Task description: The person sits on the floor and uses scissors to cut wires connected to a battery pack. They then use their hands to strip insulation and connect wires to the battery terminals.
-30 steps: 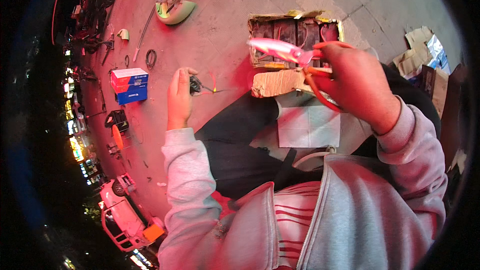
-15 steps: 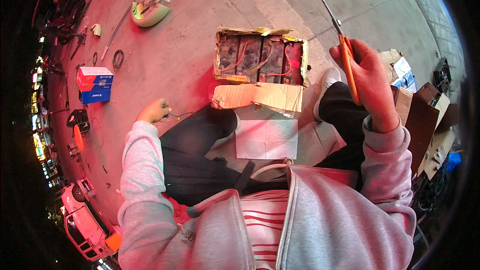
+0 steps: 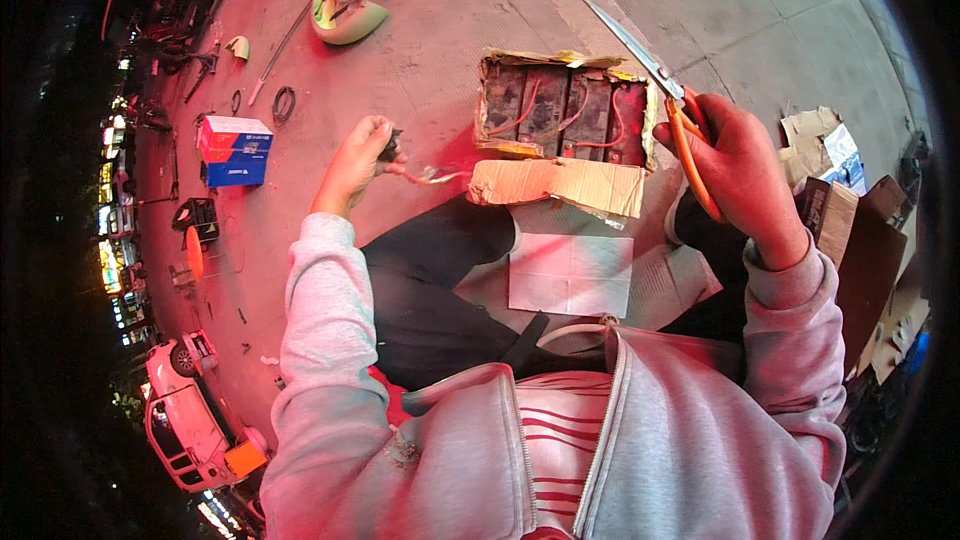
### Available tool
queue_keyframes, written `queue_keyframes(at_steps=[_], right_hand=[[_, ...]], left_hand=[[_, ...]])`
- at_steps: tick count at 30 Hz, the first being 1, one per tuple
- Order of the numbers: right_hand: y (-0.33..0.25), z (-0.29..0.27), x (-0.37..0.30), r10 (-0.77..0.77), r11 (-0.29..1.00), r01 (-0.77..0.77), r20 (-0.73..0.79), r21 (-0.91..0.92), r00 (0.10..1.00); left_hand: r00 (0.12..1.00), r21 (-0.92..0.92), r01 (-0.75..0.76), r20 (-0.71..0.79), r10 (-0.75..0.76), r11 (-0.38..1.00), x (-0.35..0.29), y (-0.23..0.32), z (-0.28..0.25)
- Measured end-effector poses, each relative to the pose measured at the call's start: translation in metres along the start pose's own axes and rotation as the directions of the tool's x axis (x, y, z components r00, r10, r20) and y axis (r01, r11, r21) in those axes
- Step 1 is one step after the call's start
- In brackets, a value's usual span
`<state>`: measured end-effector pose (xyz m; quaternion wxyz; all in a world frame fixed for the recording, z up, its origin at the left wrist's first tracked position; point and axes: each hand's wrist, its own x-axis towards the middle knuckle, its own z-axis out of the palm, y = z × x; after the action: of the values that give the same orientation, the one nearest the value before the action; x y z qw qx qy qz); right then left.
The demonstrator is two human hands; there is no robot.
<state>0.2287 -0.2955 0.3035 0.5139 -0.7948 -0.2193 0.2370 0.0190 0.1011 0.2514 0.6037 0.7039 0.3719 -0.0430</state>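
Note:
My right hand (image 3: pixel 735 155) is closed round the orange handles of a pair of scissors (image 3: pixel 640 52), whose metal blades point away and to the left. In front of me, closed fingers of my left hand (image 3: pixel 362 160) hold a small black connector (image 3: pixel 392 146). From that hand a thin reddish wire (image 3: pixel 435 179) trails towards the torn cardboard box (image 3: pixel 482 105). Inside the box sit several dark battery blocks (image 3: pixel 543 105) in a row, with red wires looped across them. The box's flap (image 3: pixel 555 187) is folded out towards me.
A creased white sheet (image 3: pixel 570 275) lies between my legs. Left on the floor are a red and blue box (image 3: pixel 238 152), a cable coil (image 3: pixel 285 104) and a pale green shell part (image 3: pixel 347 24). Flattened cardboard (image 3: pixel 845 225) is piled at right. A white vehicle (image 3: pixel 190 420) stands lower left.
My left hand has risen farther forward, and the black connector now shows in it. The scissors have turned, so their blades look broader. The whole scene has shifted rightward in view.

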Motion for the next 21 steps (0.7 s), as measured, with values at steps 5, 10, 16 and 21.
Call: queue_keyframes(at_steps=[5,10,16,21], right_hand=[[-0.003,-0.001,-0.005,-0.078,0.984,0.081,0.026,-0.161,0.997],[-0.005,0.003,-0.005,-0.070,0.990,0.069,-0.001,-0.126,0.998],[-0.004,0.004,-0.010,-0.066,0.969,0.073,0.036,-0.235,0.997],[-0.001,0.009,-0.010,-0.084,0.964,0.100,0.074,-0.247,0.994]], left_hand=[[0.979,-0.208,-0.180,0.055,0.195,0.961,-0.010,0.009,0.006],[0.911,0.059,-0.406,-0.054,0.409,0.912,-0.013,0.005,0.015],[0.868,0.356,-0.416,-0.119,0.482,0.837,-0.013,0.003,0.010],[0.846,0.453,-0.384,-0.177,0.503,0.804,-0.010,0.001,0.011]])
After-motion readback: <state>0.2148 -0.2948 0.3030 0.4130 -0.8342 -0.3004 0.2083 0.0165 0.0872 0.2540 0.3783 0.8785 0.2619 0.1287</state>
